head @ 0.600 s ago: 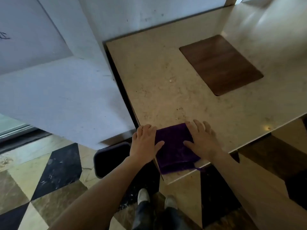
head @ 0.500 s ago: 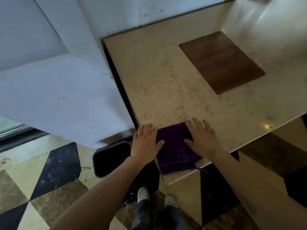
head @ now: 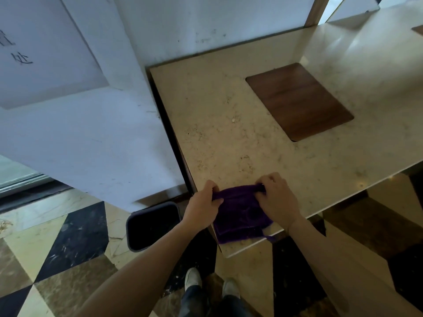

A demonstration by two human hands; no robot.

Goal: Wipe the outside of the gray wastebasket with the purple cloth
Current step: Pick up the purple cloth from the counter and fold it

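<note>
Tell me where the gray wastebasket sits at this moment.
In the head view, the gray wastebasket stands on the floor at lower left of centre, beside the counter corner, just left of the left hand gripping the purple cloth.

— What is carried by the bench point(head: 229, 115)?

— A purple cloth point(head: 240, 216) is laid at its near corner, bunched along the far edge; a dark wooden panel point(head: 297, 101) is set flush in the speckled top.

— And the floor point(head: 68, 259)?

— A gray wastebasket point(head: 152, 225) is stood on the patterned tiles, just beside the bench.
</note>
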